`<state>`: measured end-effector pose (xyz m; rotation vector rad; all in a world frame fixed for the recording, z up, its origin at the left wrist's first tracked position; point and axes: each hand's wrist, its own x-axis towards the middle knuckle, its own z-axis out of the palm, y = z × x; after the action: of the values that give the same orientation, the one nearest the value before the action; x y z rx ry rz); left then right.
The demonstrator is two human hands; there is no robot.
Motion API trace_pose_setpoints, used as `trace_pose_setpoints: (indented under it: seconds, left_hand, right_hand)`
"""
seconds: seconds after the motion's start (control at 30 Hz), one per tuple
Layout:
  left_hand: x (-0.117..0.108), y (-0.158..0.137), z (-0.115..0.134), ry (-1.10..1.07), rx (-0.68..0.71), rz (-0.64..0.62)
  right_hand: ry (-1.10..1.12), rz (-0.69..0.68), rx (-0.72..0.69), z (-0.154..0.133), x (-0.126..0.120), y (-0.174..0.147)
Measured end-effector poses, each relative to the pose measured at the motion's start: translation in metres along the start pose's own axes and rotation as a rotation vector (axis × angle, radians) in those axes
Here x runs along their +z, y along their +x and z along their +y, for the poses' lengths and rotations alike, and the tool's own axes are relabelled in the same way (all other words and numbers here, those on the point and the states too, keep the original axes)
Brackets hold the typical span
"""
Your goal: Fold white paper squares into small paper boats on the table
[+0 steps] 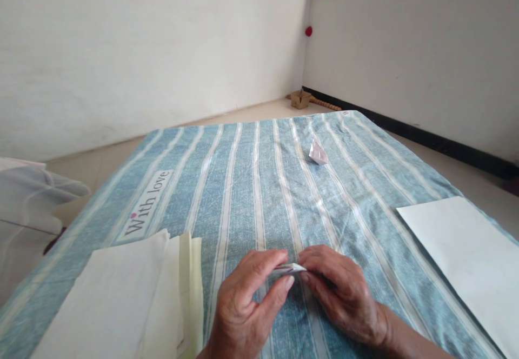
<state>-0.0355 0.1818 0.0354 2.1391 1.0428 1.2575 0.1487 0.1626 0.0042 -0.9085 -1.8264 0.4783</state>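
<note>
A small piece of folded white paper (292,267) is held up between my two hands, near the front middle of the table. My left hand (252,294) pinches its left end between thumb and fingers. On the other end, the fingers and thumb of my right hand (343,291) are closed. Much of the paper is hidden by my fingers, so its full shape does not show. Farther off, right of the middle, a small folded paper piece (318,153) with a pointed tip stands on the cloth.
A blue striped tablecloth (243,186) covers the table. Stacked white and yellowish paper sheets (121,288) lie at the front left, and a white sheet (466,256) at the right. A small cardboard box (300,99) is on the floor by the wall corner. Pale fabric (28,202) hangs at the left.
</note>
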Motion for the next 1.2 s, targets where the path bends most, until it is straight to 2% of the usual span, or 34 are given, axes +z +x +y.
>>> trace_pose_setpoints:
  seconds: [0.1, 0.23, 0.37, 0.5, 0.6, 0.7, 0.8, 0.87, 0.93, 1.0, 1.1, 1.2]
  left_hand:
    - [-0.001, 0.001, 0.001, -0.109, -0.116, -0.026]
    - [0.0, -0.003, -0.002, -0.306, -0.496, 0.009]
    - [0.003, -0.007, -0.006, -0.523, -0.746, 0.046]
    - [0.005, -0.005, -0.007, -0.636, -0.853, 0.076]
    - [0.003, -0.003, -0.006, -0.6, -0.796, 0.035]
    - [-0.001, -0.002, -0.005, -0.406, -0.616, -0.03]
    - [-0.001, -0.004, -0.008, -0.184, -0.413, 0.006]
    - [0.001, -0.007, -0.01, -0.076, -0.356, 0.073]
    - [0.004, -0.008, -0.012, -0.013, -0.405, 0.112]
    - [0.007, -0.008, -0.01, -0.037, -0.536, 0.103]
    - [0.008, -0.005, -0.005, -0.2, -0.752, 0.054]
    - [0.006, -0.004, 0.0, -0.41, -0.903, 0.051]
  right_hand:
    - [0.057, -0.011, 0.034, -0.002, -0.001, 0.0]
    - [0.117, -0.042, 0.197, -0.003, -0.002, -0.001]
    - [0.184, -0.084, 0.303, -0.002, -0.001, -0.003]
    - [0.256, -0.093, 0.353, -0.001, 0.001, -0.003]
    - [0.263, -0.05, 0.35, -0.002, 0.001, -0.001]
    - [0.191, 0.023, 0.248, -0.003, -0.001, 0.001]
    - [-0.02, 0.031, -0.023, -0.006, -0.007, 0.003]
    - [-0.227, -0.011, -0.184, -0.007, -0.009, 0.002]
    - [-0.404, -0.058, -0.261, -0.009, -0.009, 0.0]
    - [-0.504, -0.086, -0.287, -0.01, -0.007, -0.002]
    - [-0.587, -0.081, -0.313, -0.011, -0.001, -0.005]
    - [-0.627, -0.068, -0.314, -0.012, 0.004, -0.005]
